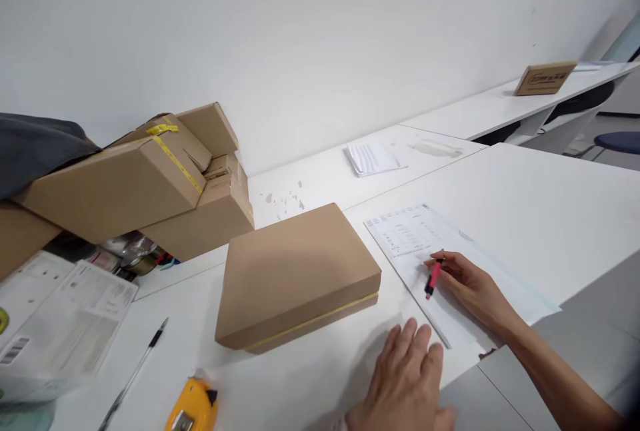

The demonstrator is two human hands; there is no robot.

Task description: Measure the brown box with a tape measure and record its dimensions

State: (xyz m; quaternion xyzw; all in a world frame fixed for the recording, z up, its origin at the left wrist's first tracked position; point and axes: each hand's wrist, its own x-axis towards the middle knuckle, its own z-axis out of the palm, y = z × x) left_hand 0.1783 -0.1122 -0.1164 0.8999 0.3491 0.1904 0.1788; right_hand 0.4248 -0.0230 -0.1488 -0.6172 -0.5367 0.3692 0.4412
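My right hand (473, 288) pinches a short red-and-black pen (433, 278) over a stack of printed paper sheets (410, 234). Some writing or print shows on the upper part of the top sheet; it is too small to read. My left hand (407, 381) rests palm down near the table's front edge, fingers stretched out, holding nothing. Just beyond and left of it lies a closed flat brown cardboard box (300, 264), with a yellow strip along its near side.
An orange tape measure (194, 408) and a black-and-clear pen (134, 373) lie at the lower left. Several cardboard boxes (125, 191) are piled behind them, beside a white printed package (70, 324). More papers (374, 158) sit towards the wall, and a small box (545, 78) stands far right.
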